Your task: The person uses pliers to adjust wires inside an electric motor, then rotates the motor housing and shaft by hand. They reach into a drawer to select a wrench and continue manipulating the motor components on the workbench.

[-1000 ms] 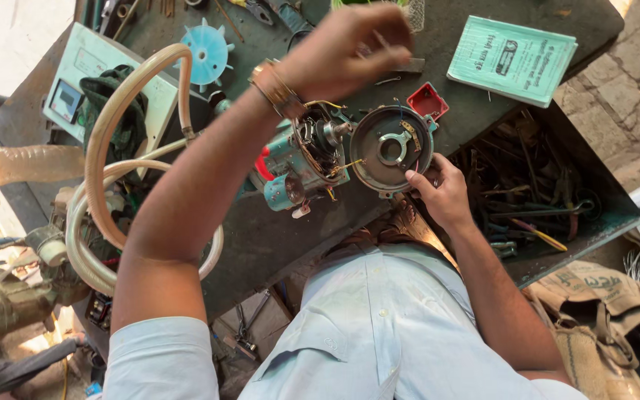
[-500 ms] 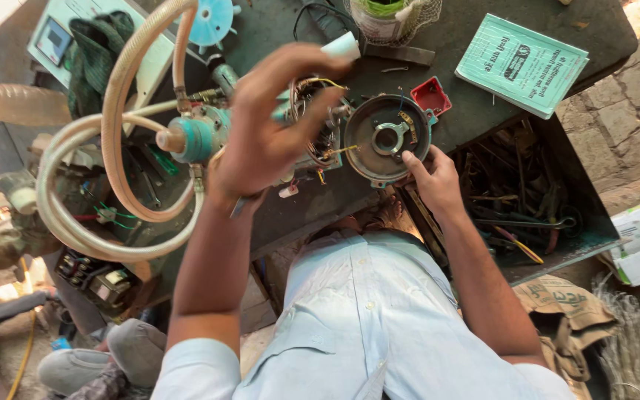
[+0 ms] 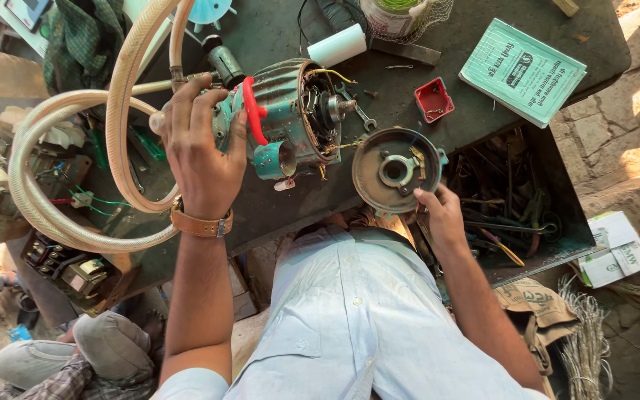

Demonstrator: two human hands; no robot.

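At the dark workbench [image 3: 275, 215], I am gripping the teal motor housing [image 3: 290, 111] with my left hand [image 3: 201, 148], now moved down from above, while my right hand [image 3: 438, 215], apart, is pulling the round end cover [image 3: 398, 172] clear, baring the rotor shaft [image 3: 338, 106].

Two hands are in view, the left hand [image 3: 200, 152] and the right hand [image 3: 438, 215], with one brown wristband [image 3: 201, 224]. On the surface [image 3: 275, 215] lie one teal motor body [image 3: 279, 118], one round end cover [image 3: 395, 170], one small red tray [image 3: 434, 100], one green booklet [image 3: 522, 72], one white roll [image 3: 336, 46] and one cream hose [image 3: 124, 126] in several loops. One small white box [image 3: 616, 248] is on the ground.
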